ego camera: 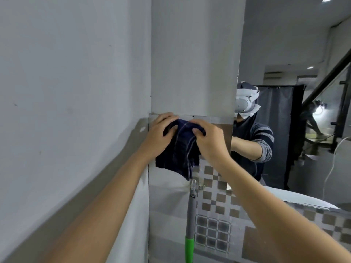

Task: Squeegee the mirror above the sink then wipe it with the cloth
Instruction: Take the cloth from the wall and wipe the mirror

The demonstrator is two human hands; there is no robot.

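Note:
A dark blue checked cloth (180,154) hangs bunched between both my hands, in front of the tiled wall to the left of the mirror. My left hand (159,133) grips its upper left part. My right hand (207,137) pinches its upper right part. The mirror (296,54) fills the right side of the view and reflects a person with a headset. A squeegee handle (190,215), grey with a green grip, hangs from a clear hook (193,184) just below the cloth. Its blade is out of view.
A grey painted wall (66,82) runs along the left and meets a pillar (193,54) beside the mirror. Checkered tiles (214,196) cover the wall below. A white sink rim (296,200) shows at the lower right.

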